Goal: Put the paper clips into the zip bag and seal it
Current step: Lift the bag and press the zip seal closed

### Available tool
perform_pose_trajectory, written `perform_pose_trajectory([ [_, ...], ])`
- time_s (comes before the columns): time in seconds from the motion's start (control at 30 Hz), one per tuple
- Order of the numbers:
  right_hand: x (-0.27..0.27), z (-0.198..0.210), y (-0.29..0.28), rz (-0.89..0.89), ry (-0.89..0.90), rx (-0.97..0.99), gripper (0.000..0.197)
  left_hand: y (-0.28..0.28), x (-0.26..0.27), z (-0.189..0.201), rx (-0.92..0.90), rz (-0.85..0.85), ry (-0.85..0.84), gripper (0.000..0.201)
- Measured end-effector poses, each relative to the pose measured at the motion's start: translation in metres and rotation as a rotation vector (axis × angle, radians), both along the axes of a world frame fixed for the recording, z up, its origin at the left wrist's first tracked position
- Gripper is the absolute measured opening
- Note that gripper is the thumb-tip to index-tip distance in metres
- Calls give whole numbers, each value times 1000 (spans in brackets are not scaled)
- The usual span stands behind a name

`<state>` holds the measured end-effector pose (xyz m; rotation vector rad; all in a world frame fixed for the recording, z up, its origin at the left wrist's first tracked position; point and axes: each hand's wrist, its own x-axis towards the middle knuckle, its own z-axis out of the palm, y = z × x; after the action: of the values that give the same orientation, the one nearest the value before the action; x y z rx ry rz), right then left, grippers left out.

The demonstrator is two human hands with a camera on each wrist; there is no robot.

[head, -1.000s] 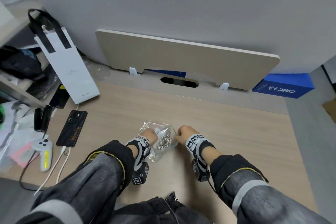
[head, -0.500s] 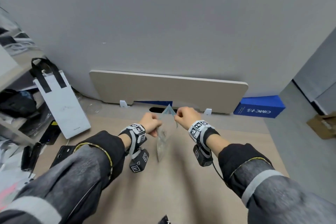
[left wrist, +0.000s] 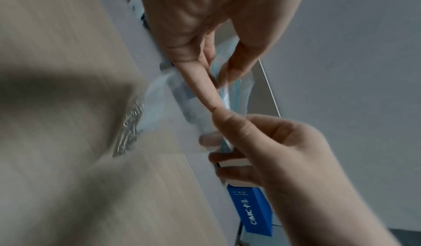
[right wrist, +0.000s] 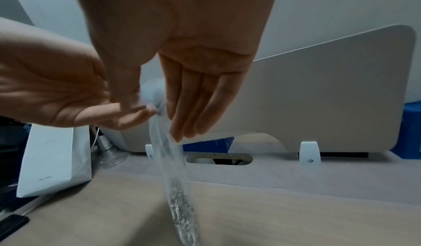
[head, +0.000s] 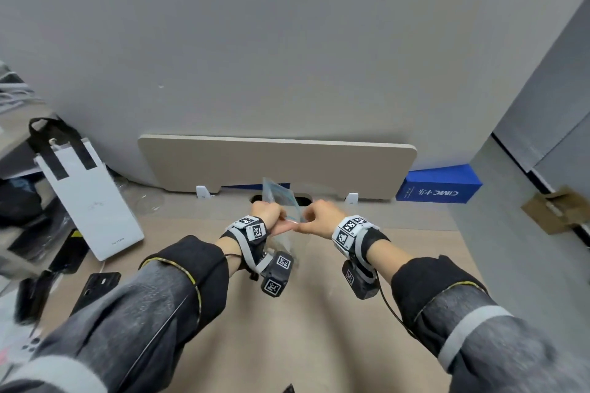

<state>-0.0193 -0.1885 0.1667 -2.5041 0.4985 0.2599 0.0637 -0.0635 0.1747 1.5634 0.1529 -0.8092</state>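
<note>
I hold a clear zip bag (head: pixel 278 197) with a blue seal strip up off the wooden desk (head: pixel 306 329), between both hands. My left hand (head: pixel 277 217) pinches the bag's top edge, and my right hand (head: pixel 305 219) pinches the same edge just to its right. In the left wrist view the left hand (left wrist: pixel 222 86) grips the blue strip and the right hand (left wrist: pixel 227 141) pinches it lower down. In the right wrist view the bag (right wrist: pixel 167 160) hangs below my right hand (right wrist: pixel 157 118), with the silver paper clips (right wrist: pixel 182 212) heaped at its bottom. The clips (left wrist: pixel 131 125) are blurred.
A white paper bag (head: pixel 92 207) stands at the left, with a black phone (head: pixel 95 287) and clutter near it. A beige board (head: pixel 277 163) leans on the wall behind a slot (right wrist: pixel 218 159) in the desk. A blue box (head: pixel 437 190) lies at the back right.
Both hands have lifted the bag with the clips from the desk into the air and now pinch its top edge close together. The head view has tilted upward.
</note>
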Motion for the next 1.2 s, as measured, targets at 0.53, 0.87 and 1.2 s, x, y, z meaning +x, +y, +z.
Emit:
perform_pose_trajectory([
  [0.53, -5, -1, -18, 54, -30, -140, 11, 5, 7, -6, 684, -872, -1366, 34],
  [0.87, -22, -3, -41, -44, -79, 140, 19, -16, 2, -15, 462, -921, -1075, 11],
  [1.2, -38, -29, -24, -44, 0, -68, 14, -16, -18, -34, 548, -1019, -1095, 14],
])
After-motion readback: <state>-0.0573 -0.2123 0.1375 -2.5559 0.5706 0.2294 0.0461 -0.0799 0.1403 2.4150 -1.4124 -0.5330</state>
